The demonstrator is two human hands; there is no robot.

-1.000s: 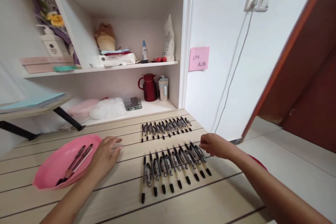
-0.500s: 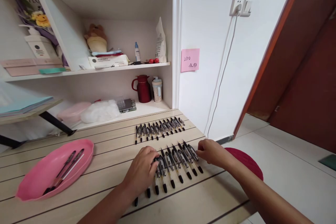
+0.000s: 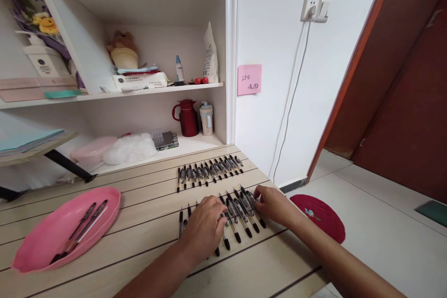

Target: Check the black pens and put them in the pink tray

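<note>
Two rows of black pens lie on the wooden desk [image 3: 139, 242]. My left hand [image 3: 204, 228] rests palm down on the left part of the near row of pens [image 3: 239, 209], fingers curled over them. At that row's right end my right hand [image 3: 270, 204] touches the last pens with bent fingers. The far row of pens [image 3: 207, 171] lies untouched behind both hands. I cannot tell whether either hand grips a pen.
A pink oval tray [image 3: 42, 242] holding a few pens sits at the desk's left. Behind are shelves with a red jug [image 3: 188, 118], a cup [image 3: 206, 118] and a plastic bag [image 3: 129, 148]. A red round cushion [image 3: 321, 216] lies on the floor at right.
My left hand has moved from beside the pink tray onto the near row of pens. My right hand has slid a little left onto the row's end.
</note>
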